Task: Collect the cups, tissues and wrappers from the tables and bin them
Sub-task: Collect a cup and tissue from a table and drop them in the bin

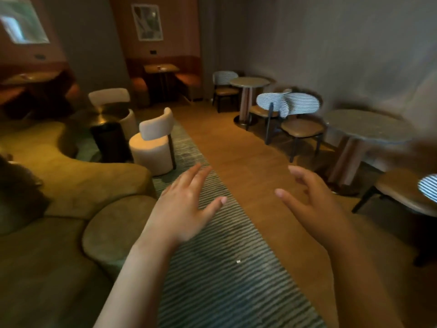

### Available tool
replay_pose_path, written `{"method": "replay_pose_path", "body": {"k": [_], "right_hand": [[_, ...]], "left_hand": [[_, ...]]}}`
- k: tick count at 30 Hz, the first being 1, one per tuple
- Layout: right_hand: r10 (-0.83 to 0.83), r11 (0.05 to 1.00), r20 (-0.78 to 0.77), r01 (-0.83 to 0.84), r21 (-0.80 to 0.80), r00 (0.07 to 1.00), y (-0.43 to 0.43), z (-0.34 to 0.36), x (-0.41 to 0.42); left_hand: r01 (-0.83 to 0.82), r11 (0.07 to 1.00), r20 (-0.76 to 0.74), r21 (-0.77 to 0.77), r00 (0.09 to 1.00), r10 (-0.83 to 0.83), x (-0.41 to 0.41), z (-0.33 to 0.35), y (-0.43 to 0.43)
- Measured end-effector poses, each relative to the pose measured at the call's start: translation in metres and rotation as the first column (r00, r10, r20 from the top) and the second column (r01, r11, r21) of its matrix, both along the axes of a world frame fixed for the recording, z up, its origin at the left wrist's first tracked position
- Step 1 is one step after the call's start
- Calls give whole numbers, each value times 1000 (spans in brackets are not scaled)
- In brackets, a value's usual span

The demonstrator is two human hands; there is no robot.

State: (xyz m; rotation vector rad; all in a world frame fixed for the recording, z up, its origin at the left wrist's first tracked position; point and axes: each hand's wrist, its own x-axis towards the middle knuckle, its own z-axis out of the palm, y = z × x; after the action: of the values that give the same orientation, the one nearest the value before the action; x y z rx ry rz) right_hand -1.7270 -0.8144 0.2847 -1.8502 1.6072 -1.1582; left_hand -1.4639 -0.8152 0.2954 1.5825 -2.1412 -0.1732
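My left hand (186, 204) and my right hand (312, 200) are both stretched out in front of me over the floor, fingers loose and spread, holding nothing. A small white scrap (238, 261) lies on the striped rug (224, 280) below my hands. On the far booth table (161, 68) a small pale item (163, 66) shows, too blurred to identify. Something small also sits on the left booth table (30, 76). The round table (369, 125) at the right and the round table (249, 81) behind it show bare tops.
A curved olive sofa (78, 178) fills the left side. White padded chairs (153, 143) stand around a dark low table (106, 121). Striped-back chairs (300, 119) flank the round tables on the right. A wooden floor strip (236, 143) runs down the middle.
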Motion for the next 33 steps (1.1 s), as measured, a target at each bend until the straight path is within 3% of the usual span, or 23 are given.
{"method": "replay_pose_path", "body": {"k": [9, 15, 21, 33], "right_hand": [[315, 943, -37, -309, 120, 948, -276, -32, 29], [213, 975, -128, -202, 93, 969, -463, -33, 18], [61, 998, -160, -65, -20, 985, -624, -26, -2], [64, 998, -231, -68, -9, 971, -1031, -36, -18]], "left_hand": [[-211, 977, 40, 25, 977, 210, 24, -22, -220], [-286, 958, 33, 35, 958, 285, 38, -13, -408], [-226, 974, 33, -25, 973, 227, 17, -3, -588], [-386, 921, 160, 39, 913, 376, 1, -18, -958]]}}
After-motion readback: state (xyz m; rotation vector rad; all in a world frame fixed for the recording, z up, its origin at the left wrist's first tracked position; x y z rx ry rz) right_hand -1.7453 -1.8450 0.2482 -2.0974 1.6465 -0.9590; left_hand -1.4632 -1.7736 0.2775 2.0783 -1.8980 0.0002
